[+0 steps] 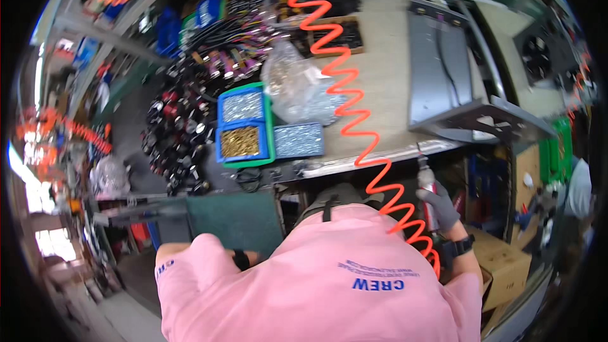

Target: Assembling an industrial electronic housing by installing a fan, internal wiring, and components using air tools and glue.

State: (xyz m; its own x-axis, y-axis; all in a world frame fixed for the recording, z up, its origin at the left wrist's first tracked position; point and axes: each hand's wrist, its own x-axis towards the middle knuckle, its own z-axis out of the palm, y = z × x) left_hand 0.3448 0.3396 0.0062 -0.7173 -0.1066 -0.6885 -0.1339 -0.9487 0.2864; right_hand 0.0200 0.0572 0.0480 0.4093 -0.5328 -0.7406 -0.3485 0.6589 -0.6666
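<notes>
My right hand [438,208], in a grey glove with a black wristwatch, is closed around a slim air-powered screwdriver [425,180] held upright below the bench edge. An orange coiled hose [345,92] runs from the tool up across the workbench [380,76]. My left forearm comes in at the lower left with a black wristband. My left hand [254,257] is almost wholly hidden behind my pink shirt [329,278], so I cannot make out its fingers.
Blue bins of silver screws [240,106] and brass screws [239,141] sit in a green tray [270,128], beside a grey screw box [297,140] and a clear bag [296,87]. Black parts [177,130] are piled at left. A grey metal chassis [443,76] stands at right, a cardboard box [506,267] below. Another person [577,189] is at the far right.
</notes>
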